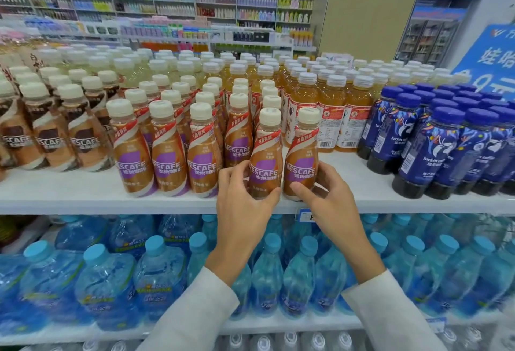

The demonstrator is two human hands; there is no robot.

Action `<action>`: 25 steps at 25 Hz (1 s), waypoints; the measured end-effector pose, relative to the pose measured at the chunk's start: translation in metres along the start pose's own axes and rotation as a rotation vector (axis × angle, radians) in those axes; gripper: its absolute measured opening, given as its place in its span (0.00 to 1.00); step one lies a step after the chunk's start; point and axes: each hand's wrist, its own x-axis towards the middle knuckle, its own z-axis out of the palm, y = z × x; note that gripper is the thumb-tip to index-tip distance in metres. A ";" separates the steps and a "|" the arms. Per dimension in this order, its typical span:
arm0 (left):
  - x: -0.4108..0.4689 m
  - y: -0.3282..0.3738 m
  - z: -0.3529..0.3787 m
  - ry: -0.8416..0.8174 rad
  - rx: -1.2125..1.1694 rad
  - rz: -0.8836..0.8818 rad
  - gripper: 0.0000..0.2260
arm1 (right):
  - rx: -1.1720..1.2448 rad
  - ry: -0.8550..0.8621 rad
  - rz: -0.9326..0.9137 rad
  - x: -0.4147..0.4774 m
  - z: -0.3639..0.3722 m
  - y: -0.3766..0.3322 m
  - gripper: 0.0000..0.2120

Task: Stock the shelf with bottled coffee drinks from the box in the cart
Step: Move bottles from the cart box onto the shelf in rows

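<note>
Two Nescafe coffee bottles with cream caps and purple-brown labels stand at the front edge of the white top shelf [83, 194]. My left hand [242, 197] grips the left coffee bottle [266, 155] around its lower half. My right hand [323, 191] holds the base of the right coffee bottle [302, 152]. Both bottles are upright, side by side, at the right end of a row of matching Nescafe bottles [167, 152]. The box and the cart are out of view.
Brown-label Nescafe bottles [50, 133] stand to the left, orange tea bottles [328, 105] behind, dark blue Luckin coffee bottles [446, 144] to the right. Bare shelf lies between the held bottles and the blue ones. Blue-capped water bottles [156, 275] fill the shelf below.
</note>
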 end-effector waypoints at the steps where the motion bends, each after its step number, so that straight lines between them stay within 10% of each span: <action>1: 0.001 0.001 0.002 0.022 0.010 -0.013 0.32 | -0.002 -0.005 -0.002 0.000 0.000 0.000 0.26; 25: -0.020 -0.016 -0.022 0.291 0.088 0.100 0.27 | 0.048 0.092 -0.043 -0.019 0.049 -0.009 0.23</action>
